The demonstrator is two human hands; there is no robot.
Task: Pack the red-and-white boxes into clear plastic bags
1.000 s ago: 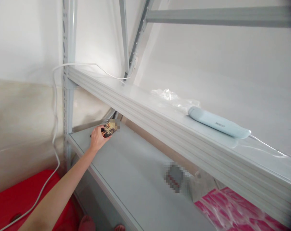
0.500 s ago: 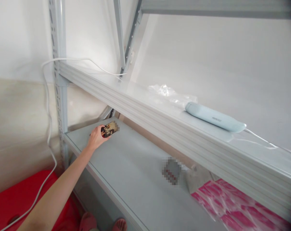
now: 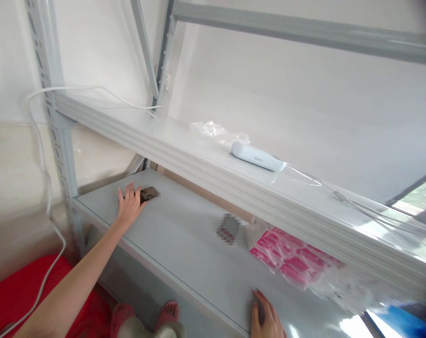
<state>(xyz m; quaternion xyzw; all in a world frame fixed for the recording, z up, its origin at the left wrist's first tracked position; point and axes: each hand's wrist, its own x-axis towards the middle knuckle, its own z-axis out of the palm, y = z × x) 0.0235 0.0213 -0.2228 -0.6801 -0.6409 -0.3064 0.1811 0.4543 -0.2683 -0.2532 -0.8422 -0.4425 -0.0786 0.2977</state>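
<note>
My left hand (image 3: 129, 205) rests on the lower shelf (image 3: 177, 244) near its far left corner, fingers spread. Beside its thumb lies a small dark item with a tan printed picture (image 3: 148, 194); its far end is blurred out, and its kind is unclear. At the front edge of the same shelf, my right hand (image 3: 269, 321) has come in from below, fingers curled together. Something dark (image 3: 260, 311) shows between its thumb and fingers, too little to name. Between the hands, toward the back, a grey pixelated item (image 3: 228, 229) sits on the shelf.
Clear plastic bags with pink contents (image 3: 290, 256) lie right of the grey item. Above, the upper shelf (image 3: 184, 136) carries a pale blue corded device (image 3: 258, 157) and crumpled clear plastic (image 3: 216, 130). A white cable (image 3: 40, 145) hangs at left over a red stool (image 3: 29, 286).
My left hand has loosened from around the printed item and spread its fingers beside it. My right hand has entered at the bottom. The view has shifted to the right.
</note>
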